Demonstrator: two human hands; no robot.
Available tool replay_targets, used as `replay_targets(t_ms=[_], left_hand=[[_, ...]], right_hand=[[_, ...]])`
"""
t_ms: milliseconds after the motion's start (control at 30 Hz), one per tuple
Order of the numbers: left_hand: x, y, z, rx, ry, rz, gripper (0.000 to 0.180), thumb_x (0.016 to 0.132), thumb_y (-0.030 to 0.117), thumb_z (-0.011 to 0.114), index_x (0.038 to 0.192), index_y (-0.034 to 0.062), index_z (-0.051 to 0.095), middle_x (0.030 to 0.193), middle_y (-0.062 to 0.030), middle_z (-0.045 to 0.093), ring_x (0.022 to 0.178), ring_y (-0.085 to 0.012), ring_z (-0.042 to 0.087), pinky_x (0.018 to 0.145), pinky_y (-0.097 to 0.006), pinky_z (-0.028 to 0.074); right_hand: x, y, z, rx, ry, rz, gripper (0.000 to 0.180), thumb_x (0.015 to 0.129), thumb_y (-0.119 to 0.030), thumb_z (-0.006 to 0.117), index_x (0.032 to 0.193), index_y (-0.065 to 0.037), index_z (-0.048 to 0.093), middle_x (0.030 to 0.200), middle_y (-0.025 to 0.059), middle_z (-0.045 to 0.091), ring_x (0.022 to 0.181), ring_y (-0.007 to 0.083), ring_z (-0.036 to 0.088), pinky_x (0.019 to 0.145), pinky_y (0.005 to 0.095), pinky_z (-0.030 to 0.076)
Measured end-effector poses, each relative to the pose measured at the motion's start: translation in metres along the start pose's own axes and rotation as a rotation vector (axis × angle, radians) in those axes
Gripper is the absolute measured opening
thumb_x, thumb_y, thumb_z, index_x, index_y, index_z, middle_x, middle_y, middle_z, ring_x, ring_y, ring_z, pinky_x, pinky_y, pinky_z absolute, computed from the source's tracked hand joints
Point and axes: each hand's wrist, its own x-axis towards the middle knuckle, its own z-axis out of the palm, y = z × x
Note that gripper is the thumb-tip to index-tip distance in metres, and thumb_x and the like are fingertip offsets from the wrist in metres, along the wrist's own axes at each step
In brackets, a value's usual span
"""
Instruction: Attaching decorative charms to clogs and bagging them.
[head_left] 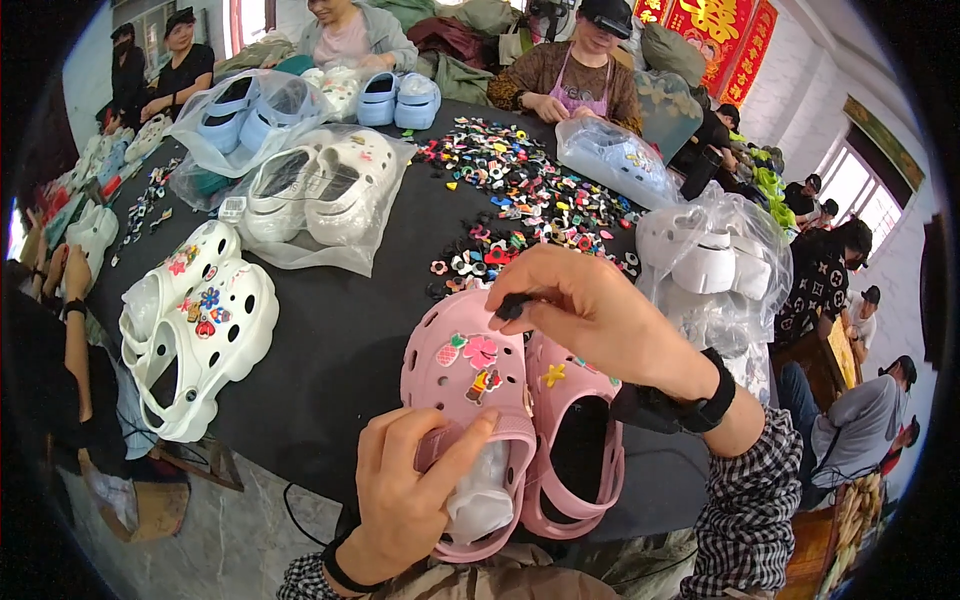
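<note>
A pair of pink clogs stands at the table's near edge: a left clog [425, 375] and a right clog [535, 470]. Charms shaped like a pink flower, a pineapple and a small figure dot the left clog's toe; a yellow star charm [554, 375] is on the right one. My left hand [405, 490] grips the left clog by its opening, near crumpled white stuffing [480, 505]. Over the toe, my right hand [585, 315] pinches a small black shoe charm [511, 307] between thumb and fingers; its front is hidden.
Loose charms [530, 195] are heaped beyond the clogs. White clogs [215, 330] lie at left, with bagged white clogs [320, 190] behind them. More bagged white clogs [710, 255] are stacked at right. Bagged blue clogs [615, 160] lie farther back, where people sit around the dark table [320, 370].
</note>
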Motion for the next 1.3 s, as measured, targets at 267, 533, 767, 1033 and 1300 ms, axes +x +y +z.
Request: replay_targets(t_ms=[267,533,767,1033,1300], left_hand=[[-0.001,0.0,0.002,0.0,0.034,0.019,0.054,0.07,0.012,0.07,0.122,0.0212,0.076,0.106,-0.0059,0.055,0.099,-0.0264,0.055,0.085,-0.037,0.048],[-0.004,0.002,0.003,0.0,0.086,0.042,0.053,0.069,0.011,0.068,0.121,0.0195,0.076,0.105,-0.0043,0.054,0.098,-0.0242,0.055,0.085,-0.036,0.048],[-0.007,0.003,0.004,-0.018,0.132,0.076,0.05,0.07,0.013,0.068,0.119,0.0186,0.076,0.104,-0.0043,0.053,0.097,-0.023,0.056,0.082,-0.037,0.048],[-0.005,-0.002,0.006,-0.039,0.126,0.077,0.043,0.074,0.016,0.068,0.116,0.0177,0.077,0.104,-0.005,0.054,0.098,-0.0235,0.056,0.083,-0.036,0.048],[-0.003,-0.003,0.007,-0.036,0.097,0.062,0.043,0.076,0.016,0.068,0.118,0.0177,0.076,0.105,-0.0049,0.053,0.098,-0.0231,0.056,0.083,-0.037,0.048]], right_hand=[[0.0,-0.015,0.025,-0.341,-0.108,-0.268,0.013,0.084,0.001,0.066,0.096,-0.002,0.065,0.094,0.0128,0.063,0.087,0.0344,0.066,0.077,0.0424,0.055],[0.009,-0.01,0.029,-0.514,-0.143,-0.525,0.022,0.076,-0.004,0.068,0.094,-0.004,0.056,0.087,0.0108,0.056,0.082,0.0342,0.059,0.071,0.0425,0.049],[0.008,-0.015,0.032,-0.694,-0.222,-0.505,0.017,0.077,-0.004,0.072,0.09,-0.007,0.061,0.096,0.0053,0.066,0.088,0.0267,0.066,0.077,0.0388,0.054],[0.011,-0.019,0.038,-0.823,-0.28,-0.649,0.023,0.071,-0.016,0.066,0.091,-0.007,0.06,0.09,0.0044,0.058,0.087,0.0243,0.062,0.078,0.0363,0.052],[0.006,-0.017,0.024,-0.682,-0.351,-0.453,0.022,0.078,-0.013,0.075,0.097,-0.004,0.068,0.103,0.008,0.066,0.094,0.0282,0.067,0.079,0.0399,0.057]])
